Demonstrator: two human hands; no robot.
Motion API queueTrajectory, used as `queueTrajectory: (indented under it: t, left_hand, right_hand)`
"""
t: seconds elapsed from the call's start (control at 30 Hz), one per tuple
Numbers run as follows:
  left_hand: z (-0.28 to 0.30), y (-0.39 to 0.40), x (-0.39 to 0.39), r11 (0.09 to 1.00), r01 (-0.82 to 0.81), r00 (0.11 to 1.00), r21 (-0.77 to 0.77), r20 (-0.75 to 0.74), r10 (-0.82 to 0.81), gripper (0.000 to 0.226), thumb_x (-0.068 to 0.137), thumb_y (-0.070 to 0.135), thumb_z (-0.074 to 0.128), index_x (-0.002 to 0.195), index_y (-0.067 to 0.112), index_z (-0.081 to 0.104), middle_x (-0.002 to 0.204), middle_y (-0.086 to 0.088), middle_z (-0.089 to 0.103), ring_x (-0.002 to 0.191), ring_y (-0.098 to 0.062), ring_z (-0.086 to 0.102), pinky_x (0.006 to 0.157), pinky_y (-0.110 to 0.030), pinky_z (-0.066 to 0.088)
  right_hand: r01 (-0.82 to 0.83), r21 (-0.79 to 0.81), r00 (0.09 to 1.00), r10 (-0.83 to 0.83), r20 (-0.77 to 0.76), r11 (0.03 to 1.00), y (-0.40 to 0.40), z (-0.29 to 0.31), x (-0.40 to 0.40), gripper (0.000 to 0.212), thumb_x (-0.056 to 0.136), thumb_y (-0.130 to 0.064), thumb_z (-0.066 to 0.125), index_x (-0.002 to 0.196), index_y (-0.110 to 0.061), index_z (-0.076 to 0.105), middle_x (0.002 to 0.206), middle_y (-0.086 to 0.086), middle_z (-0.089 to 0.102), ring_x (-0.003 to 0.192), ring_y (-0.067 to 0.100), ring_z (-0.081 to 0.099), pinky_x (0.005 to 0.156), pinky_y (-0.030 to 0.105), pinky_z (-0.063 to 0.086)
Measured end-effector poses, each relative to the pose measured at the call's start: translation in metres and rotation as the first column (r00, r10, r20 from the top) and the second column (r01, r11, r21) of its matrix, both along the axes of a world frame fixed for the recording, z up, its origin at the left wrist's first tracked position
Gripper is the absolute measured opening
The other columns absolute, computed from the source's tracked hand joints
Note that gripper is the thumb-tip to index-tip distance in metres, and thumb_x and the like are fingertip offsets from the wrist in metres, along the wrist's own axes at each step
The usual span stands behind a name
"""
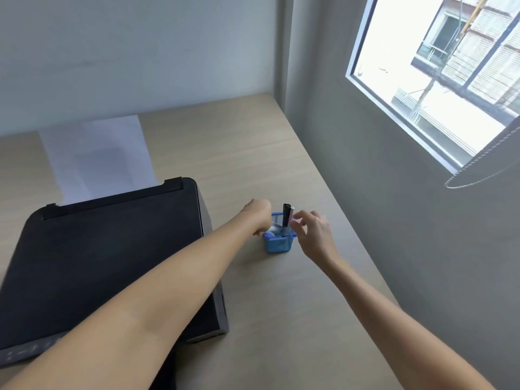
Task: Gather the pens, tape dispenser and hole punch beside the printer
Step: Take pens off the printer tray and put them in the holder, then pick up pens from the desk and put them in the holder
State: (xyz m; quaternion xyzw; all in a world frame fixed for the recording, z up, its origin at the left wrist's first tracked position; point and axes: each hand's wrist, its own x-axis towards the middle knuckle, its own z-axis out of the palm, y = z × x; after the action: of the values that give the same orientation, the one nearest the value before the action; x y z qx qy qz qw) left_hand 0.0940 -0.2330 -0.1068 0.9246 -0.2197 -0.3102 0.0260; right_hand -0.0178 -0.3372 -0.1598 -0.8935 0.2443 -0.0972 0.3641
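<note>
A small blue mesh basket (pixel 278 244) stands on the wooden desk just right of the black printer (pixel 112 257). A black pen (pixel 287 216) stands upright in it, with pale items beside it that I cannot make out. My left hand (pixel 257 213) reaches over the basket's left rim, fingers curled down into it; what they hold is hidden. My right hand (pixel 313 232) hovers at the basket's right side, fingers apart and close to the pen, not clearly touching it. No tape dispenser or hole punch can be told apart.
White paper sheets (pixel 95 159) stick out behind the printer. The desk (pixel 253 153) runs to a grey wall on the right with a window (pixel 439 80). A wall closes the desk's far edge.
</note>
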Motion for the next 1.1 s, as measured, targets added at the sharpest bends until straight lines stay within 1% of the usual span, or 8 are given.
queueTrajectory:
  t: [0.1, 0.17, 0.33, 0.57, 0.73, 0.83, 0.97, 1.1]
  left_hand:
    - [0.019, 0.023, 0.000, 0.992, -0.042, 0.999, -0.122, 0.024, 0.045, 0.017, 0.086, 0.008, 0.056, 0.078, -0.006, 0.061, 0.104, -0.028, 0.069, 0.083, -0.039, 0.067, 0.061, -0.030, 0.040]
    - [0.034, 0.044, 0.000, 0.968, -0.072, 0.997, -0.242, 0.006, 0.076, 0.016, 0.088, 0.019, 0.055, 0.087, 0.004, 0.062, 0.097, -0.026, 0.068, 0.098, -0.040, 0.067, 0.064, -0.031, 0.041]
    - [0.087, 0.128, -0.013, 0.794, -0.280, 0.960, -0.540, -0.153, 0.234, 0.027, 0.092, 0.022, 0.055, 0.114, 0.008, 0.062, 0.100, -0.011, 0.069, 0.078, -0.021, 0.068, 0.067, -0.031, 0.053]
    - [0.125, 0.311, -0.045, 0.561, -0.487, 0.856, -0.669, -0.238, 0.459, 0.023, 0.094, 0.025, 0.055, 0.109, 0.011, 0.066, 0.088, 0.000, 0.068, 0.072, -0.011, 0.064, 0.065, -0.024, 0.050]
    - [0.089, 0.460, -0.079, 0.486, -0.625, 0.736, -0.611, -0.255, 0.627, 0.013, 0.093, 0.017, 0.055, 0.087, 0.010, 0.063, 0.072, -0.001, 0.061, 0.058, -0.011, 0.057, 0.052, -0.022, 0.043]
    - [0.041, 0.536, -0.105, 0.522, -0.737, 0.653, -0.429, -0.254, 0.714, 0.018, 0.092, 0.014, 0.054, 0.075, 0.012, 0.057, 0.065, -0.002, 0.060, 0.052, -0.013, 0.054, 0.047, -0.022, 0.042]
    - [-0.043, 0.602, -0.152, 0.527, -0.846, 0.525, -0.078, -0.291, 0.800, 0.018, 0.089, 0.012, 0.050, 0.073, 0.007, 0.057, 0.066, -0.009, 0.063, 0.063, -0.027, 0.069, 0.051, -0.026, 0.050]
    - [-0.101, 0.618, -0.189, 0.491, -0.871, 0.486, -0.032, -0.205, 0.849, 0.025, 0.092, 0.012, 0.040, 0.069, 0.009, 0.049, 0.061, -0.008, 0.056, 0.062, -0.025, 0.059, 0.050, -0.027, 0.045]
  right_hand:
    - [0.036, -0.029, 0.997, -0.034, 0.070, 0.999, 0.013, 0.016, 0.003, 0.016, 0.090, -0.021, 0.056, 0.097, -0.013, 0.068, 0.096, 0.012, 0.061, 0.094, 0.031, 0.053, 0.083, 0.039, 0.043]
    - [0.031, -0.010, 0.993, -0.029, 0.112, 0.999, 0.024, 0.031, 0.006, 0.015, 0.091, -0.019, 0.055, 0.093, -0.013, 0.068, 0.095, 0.013, 0.062, 0.089, 0.031, 0.056, 0.079, 0.035, 0.043]
    - [-0.038, 0.052, 0.988, 0.030, 0.149, 0.998, 0.069, 0.075, 0.018, 0.015, 0.089, -0.017, 0.054, 0.084, -0.016, 0.068, 0.085, 0.004, 0.065, 0.079, 0.021, 0.059, 0.070, 0.024, 0.034]
    - [-0.252, 0.040, 0.945, 0.237, 0.224, 0.967, 0.200, 0.125, 0.030, 0.015, 0.089, -0.021, 0.055, 0.084, -0.019, 0.069, 0.078, -0.001, 0.067, 0.074, 0.017, 0.060, 0.065, 0.026, 0.042]
    - [-0.453, 0.023, 0.863, 0.431, 0.265, 0.891, 0.321, 0.135, 0.024, 0.016, 0.088, -0.017, 0.056, 0.089, -0.025, 0.070, 0.075, -0.010, 0.064, 0.069, 0.002, 0.056, 0.065, 0.008, 0.039]
    - [-0.588, 0.027, 0.785, 0.562, 0.260, 0.809, 0.392, 0.130, 0.007, 0.014, 0.090, -0.016, 0.057, 0.096, -0.019, 0.069, 0.080, -0.009, 0.067, 0.070, -0.004, 0.059, 0.062, -0.002, 0.039]
    - [-0.734, 0.013, 0.674, 0.726, 0.135, 0.679, 0.463, 0.095, -0.015, 0.012, 0.089, -0.014, 0.055, 0.089, -0.013, 0.067, 0.073, -0.001, 0.069, 0.059, 0.005, 0.058, 0.057, 0.012, 0.044]
    - [-0.746, 0.069, 0.627, 0.734, -0.262, 0.662, 0.507, 0.036, -0.026, 0.020, 0.087, -0.012, 0.050, 0.085, 0.000, 0.066, 0.082, 0.016, 0.069, 0.067, 0.023, 0.058, 0.066, 0.038, 0.053]
